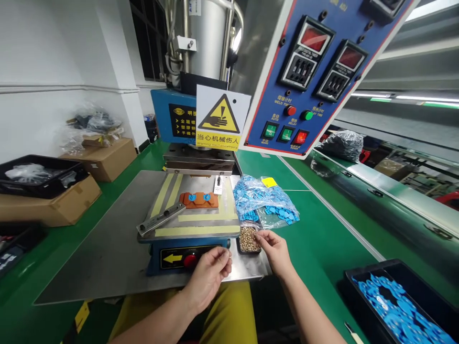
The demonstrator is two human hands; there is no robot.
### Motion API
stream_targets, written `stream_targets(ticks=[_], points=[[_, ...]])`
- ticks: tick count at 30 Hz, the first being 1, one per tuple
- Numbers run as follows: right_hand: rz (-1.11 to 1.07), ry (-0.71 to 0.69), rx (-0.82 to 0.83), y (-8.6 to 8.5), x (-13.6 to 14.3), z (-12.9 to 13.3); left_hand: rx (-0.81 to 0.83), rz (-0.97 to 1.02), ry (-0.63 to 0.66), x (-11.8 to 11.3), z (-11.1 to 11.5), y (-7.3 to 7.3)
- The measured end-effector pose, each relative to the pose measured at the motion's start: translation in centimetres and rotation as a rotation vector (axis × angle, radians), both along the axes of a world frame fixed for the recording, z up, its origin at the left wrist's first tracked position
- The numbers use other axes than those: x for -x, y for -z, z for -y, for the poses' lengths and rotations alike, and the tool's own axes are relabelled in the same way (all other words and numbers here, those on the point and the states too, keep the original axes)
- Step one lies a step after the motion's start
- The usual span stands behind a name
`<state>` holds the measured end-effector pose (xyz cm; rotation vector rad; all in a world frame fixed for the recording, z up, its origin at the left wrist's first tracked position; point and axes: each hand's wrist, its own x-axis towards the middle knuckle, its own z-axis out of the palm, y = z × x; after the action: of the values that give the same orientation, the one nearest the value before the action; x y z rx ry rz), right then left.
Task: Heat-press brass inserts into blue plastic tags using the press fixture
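My right hand (274,248) has its fingertips pinched at the small black tray of tiny gold metal bits (249,240); I cannot tell if a bit is held. My left hand (211,272) is loosely curled, empty, just before the red button (190,260). The orange holder block (198,199) already has two blue plastic pieces in it. The clear bag of blue pieces (263,200) is still full, so I think lots is left. The green bench (315,248) is open on my right.
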<state>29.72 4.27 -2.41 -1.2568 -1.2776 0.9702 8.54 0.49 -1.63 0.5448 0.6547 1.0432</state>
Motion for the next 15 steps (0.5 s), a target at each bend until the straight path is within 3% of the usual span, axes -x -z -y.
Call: stream_targets(ticks=[4,8,15], points=[[-0.144,-0.038,0.027,-1.1,1.0,0.3,-0.033,-0.077,0.017,0.6,-0.1,-0.3],[-0.156,-0.065,-0.016,-2.6,2.4,-0.1,-0.158,-0.204,0.004,1.7,-0.4,-0.6],[-0.025,-0.157,-0.086,-6.0,6.3,-4.0,-0.416,-0.423,-0.039,5.3,-0.6,-1.6]])
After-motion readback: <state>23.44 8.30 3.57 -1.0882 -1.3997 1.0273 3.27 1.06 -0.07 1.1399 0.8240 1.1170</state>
